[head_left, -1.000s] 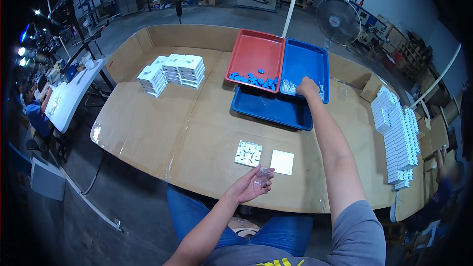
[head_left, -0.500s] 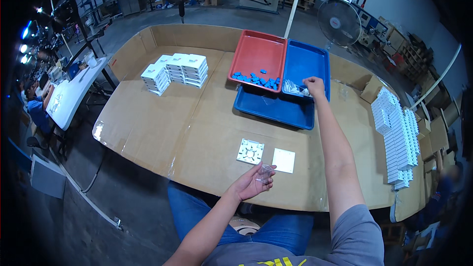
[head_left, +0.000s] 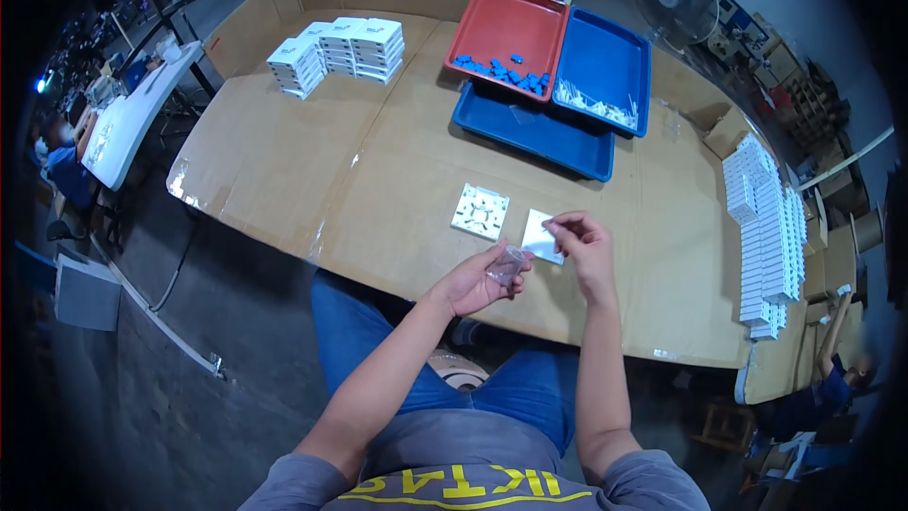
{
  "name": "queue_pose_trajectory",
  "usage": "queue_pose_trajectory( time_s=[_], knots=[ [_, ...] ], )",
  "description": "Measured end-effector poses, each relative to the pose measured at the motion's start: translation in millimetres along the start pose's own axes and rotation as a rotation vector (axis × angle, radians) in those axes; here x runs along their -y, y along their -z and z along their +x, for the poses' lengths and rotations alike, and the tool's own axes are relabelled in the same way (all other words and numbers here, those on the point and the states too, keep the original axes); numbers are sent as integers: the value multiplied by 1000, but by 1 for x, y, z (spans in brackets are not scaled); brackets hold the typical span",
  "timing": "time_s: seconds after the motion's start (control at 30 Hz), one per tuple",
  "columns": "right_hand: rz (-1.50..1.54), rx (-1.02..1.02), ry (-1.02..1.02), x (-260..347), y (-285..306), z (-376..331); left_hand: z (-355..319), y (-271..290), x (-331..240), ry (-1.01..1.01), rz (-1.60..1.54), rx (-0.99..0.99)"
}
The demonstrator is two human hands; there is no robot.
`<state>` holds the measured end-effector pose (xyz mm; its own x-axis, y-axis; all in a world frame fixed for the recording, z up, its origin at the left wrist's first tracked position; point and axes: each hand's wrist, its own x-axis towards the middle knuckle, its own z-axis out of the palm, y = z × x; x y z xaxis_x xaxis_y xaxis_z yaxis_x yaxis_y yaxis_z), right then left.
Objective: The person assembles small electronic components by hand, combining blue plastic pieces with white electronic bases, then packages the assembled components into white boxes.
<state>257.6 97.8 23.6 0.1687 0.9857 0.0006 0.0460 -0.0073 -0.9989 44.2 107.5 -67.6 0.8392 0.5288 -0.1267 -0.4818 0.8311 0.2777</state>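
My left hand (head_left: 473,284), palm up near the table's front edge, has its fingers curled round a small clear plastic bag (head_left: 506,266). Just right of it my right hand (head_left: 590,254) is closed in a pinch, above the right edge of a plain white square plate (head_left: 541,238). Whatever sits between those fingertips is too small to make out. Beside the plate, to the left, lies a white square frame (head_left: 480,212) with cut-outs and dark marks. Small white parts (head_left: 596,106) lie at the near end of a blue tray (head_left: 610,43).
A red tray (head_left: 511,24) with small blue parts (head_left: 503,74) adjoins the blue one; another blue tray (head_left: 534,145) lies in front. White boxes are stacked at the far left (head_left: 355,52) and right (head_left: 766,237) of the cardboard-covered table (head_left: 274,180). Other people work at both sides.
My right hand has come back from the white parts in the blue tray to beside my left hand. The left still holds the bag. The view has tilted down.
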Motion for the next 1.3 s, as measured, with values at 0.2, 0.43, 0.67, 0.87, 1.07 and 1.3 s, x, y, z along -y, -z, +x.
queue_pose_trajectory(
  time_s=[0.2,0.43,0.67,0.87,1.07,1.3],
  knots=[
    [-59,116,18,-4,-16,-31,-4,0,6,-70,149,4],
    [-498,375,242,25,-17,-25,-6,0,5,-61,226,-8],
    [-489,565,110,18,-16,-19,-9,-3,8,-89,161,39],
    [-473,619,-15,15,-24,-18,-10,5,6,-89,111,109],
    [-461,684,-69,0,-28,-17,-5,9,11,-150,218,52],
    [-447,635,74,14,0,6,-8,-1,6,-121,138,168]
  ],
)
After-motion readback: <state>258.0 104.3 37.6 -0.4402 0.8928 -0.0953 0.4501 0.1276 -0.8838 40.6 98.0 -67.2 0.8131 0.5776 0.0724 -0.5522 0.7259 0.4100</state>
